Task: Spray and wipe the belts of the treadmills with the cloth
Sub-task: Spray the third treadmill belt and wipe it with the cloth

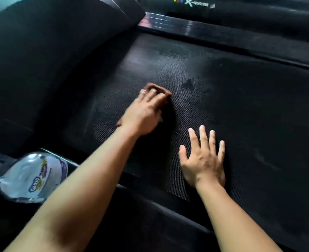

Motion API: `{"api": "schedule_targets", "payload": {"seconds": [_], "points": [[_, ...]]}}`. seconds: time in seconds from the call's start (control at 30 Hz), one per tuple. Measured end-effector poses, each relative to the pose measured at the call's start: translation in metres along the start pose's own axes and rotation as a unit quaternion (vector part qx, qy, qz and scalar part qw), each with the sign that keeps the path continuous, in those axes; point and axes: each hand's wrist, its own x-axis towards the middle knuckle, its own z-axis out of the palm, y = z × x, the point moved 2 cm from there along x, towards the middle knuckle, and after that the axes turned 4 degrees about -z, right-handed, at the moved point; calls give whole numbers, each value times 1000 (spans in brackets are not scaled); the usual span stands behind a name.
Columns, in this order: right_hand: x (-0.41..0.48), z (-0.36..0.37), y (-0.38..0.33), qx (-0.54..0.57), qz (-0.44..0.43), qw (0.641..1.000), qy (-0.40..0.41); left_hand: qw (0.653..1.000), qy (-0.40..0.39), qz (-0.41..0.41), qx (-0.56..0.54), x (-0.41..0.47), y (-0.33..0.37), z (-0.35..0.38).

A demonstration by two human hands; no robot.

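Belt (241, 106) under brown cloth (165, 92); X-RUNNER lettering (196, 2) beyond.
Left hand (144, 113) presses the cloth, fingers fairly straight; right hand (202, 160) lies flat, fingers spread; Ganso bottle (31, 175) lies left.

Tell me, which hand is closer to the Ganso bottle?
Left. The left hand presses the brown cloth on the treadmill belt, up-right of the Ganso bottle; the right hand lies flat farther right.
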Motion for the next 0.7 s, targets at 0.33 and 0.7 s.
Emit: {"api": "schedule_targets", "payload": {"seconds": [0.33,0.7], "points": [[-2,-4,-1,3,-5,1000,-16,998,3,-63,4,-121,-41,8],[-3,-11,-5,-22,-15,998,-55,979,-40,-198,4,-15,-70,-14]]}}
